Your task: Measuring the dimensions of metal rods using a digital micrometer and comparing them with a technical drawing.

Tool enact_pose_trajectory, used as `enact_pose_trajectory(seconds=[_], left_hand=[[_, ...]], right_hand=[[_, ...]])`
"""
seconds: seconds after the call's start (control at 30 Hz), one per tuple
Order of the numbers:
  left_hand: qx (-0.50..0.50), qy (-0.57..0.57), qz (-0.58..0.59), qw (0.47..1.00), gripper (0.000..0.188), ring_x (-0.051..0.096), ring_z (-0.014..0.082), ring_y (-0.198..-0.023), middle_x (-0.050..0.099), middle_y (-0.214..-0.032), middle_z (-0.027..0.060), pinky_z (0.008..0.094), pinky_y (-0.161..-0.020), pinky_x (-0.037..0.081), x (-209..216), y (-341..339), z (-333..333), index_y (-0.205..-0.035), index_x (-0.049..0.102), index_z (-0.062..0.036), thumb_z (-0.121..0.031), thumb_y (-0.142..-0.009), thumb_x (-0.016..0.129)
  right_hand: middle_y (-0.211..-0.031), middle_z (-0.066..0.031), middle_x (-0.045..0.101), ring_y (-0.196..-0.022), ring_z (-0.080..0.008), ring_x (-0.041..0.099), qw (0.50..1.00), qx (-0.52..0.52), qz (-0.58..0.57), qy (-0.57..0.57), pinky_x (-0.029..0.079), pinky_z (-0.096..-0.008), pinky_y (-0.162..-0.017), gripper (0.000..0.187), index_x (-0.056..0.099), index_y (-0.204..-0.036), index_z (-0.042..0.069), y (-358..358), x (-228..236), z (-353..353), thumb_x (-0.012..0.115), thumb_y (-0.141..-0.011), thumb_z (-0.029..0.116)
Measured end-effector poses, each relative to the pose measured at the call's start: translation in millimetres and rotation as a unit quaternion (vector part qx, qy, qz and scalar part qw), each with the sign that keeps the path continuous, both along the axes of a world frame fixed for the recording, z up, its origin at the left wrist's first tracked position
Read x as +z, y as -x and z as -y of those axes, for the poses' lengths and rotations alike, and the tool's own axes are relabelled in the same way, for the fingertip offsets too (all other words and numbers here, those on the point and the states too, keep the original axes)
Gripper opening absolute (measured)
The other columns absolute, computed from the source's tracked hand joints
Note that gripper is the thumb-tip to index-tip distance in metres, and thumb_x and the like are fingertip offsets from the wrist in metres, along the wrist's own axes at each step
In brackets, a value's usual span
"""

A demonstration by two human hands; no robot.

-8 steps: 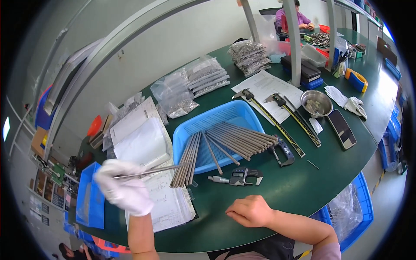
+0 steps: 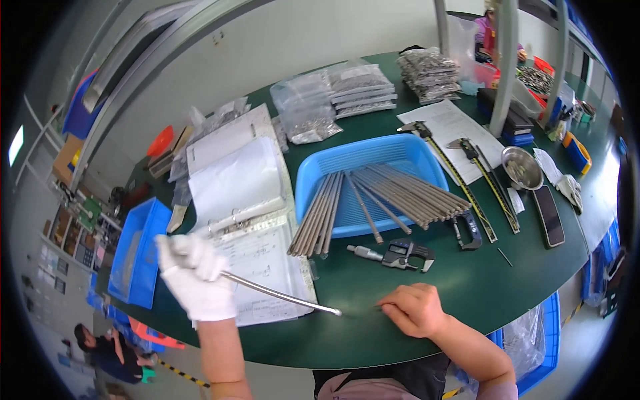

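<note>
Below the rod, green table fronts pale wall.

rod in gloved left hand swung off other rods, tip nearer right hand

A phone lies just in front of the bowl, a glove to the bowl's right. Bags are stacked beyond the bowl, leftward.

Readable texts, labels, numbers and signs: none that we can make out. Too small for us: writing on the ring-binder pages, faint print on the paper sheet, scale marks along a long caliper.
</note>
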State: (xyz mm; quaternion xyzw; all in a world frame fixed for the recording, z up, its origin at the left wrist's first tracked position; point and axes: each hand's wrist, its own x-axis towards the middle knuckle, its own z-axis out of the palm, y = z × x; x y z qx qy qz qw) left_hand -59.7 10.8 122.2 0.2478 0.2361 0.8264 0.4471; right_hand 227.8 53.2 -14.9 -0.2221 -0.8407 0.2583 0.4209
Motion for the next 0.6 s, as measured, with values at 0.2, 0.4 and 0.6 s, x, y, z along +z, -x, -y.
enact_pose_trajectory(seconds=[0.2,0.4,0.6], left_hand=[[0.015,0.243,0.232,0.942,0.04,0.015,0.0087,-0.032,0.025,-0.042,-0.003,0.0231,-0.031,0.013,-90,-12,-11,-0.048,0.037,-0.0143,-0.035,-0.082,0.04],[-0.14,0.213,0.256,0.932,0.041,0.018,0.0103,-0.032,0.023,-0.041,-0.0022,0.0249,-0.033,0.014,-133,-16,-21,-0.043,0.029,-0.0153,-0.029,-0.082,0.035],[-0.154,0.218,0.277,0.923,0.041,0.017,0.0097,-0.032,0.022,-0.043,-0.0034,0.0253,-0.033,0.013,-138,-23,-18,-0.045,0.028,-0.0164,-0.031,-0.083,0.035]], right_hand=[[-0.06,-0.0056,0.056,-0.048,-0.0225,0.053,1.0,-0.023,0.01,0.012,0.04,-0.0308,-0.044,0.003,0.061,-0.072,0.007,7,-5,-3,0.062,-0.069,0.006],[-0.061,-0.0059,0.056,-0.047,-0.0225,0.052,0.998,0.049,0.045,-0.004,0.04,-0.0312,-0.043,0.004,0.061,-0.073,0.007,43,11,2,0.063,-0.069,0.007],[-0.065,-0.0067,0.058,-0.051,-0.0221,0.055,0.993,0.082,0.086,-0.025,0.041,-0.0302,-0.046,0.006,0.061,-0.077,0.005,91,13,-1,0.061,-0.071,0.005]])
